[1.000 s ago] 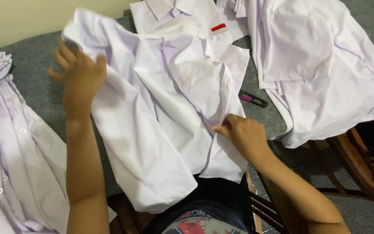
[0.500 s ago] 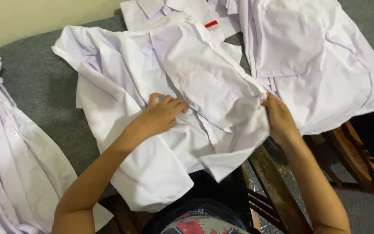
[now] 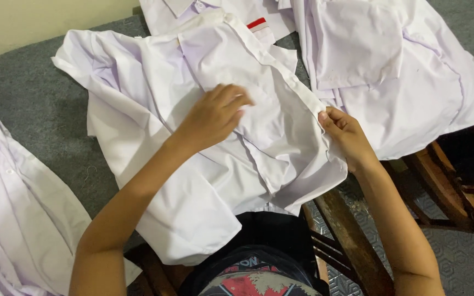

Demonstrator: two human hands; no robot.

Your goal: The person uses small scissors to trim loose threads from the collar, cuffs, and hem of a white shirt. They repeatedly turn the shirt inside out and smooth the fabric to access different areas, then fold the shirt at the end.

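Left hand (image 3: 215, 112) is lying palm-down with fingers loosely spread, pressing the chest of a crumpled white cotton short-sleeved shirt (image 3: 193, 164). Right hand (image 3: 342, 131) is pinching the shirt's buttoned front edge between thumb and fingertips, just right of the left hand. Under both hands the shirt is lying on a grey felt-covered surface (image 3: 39, 109), its long axis running from the collar, far above the hands, down to the hem hanging near the person's lap. Beyond the right hand a stack of folded white shirts (image 3: 401, 71) is resting; far left of the left hand another pile of white shirts (image 3: 12, 214) is lying.
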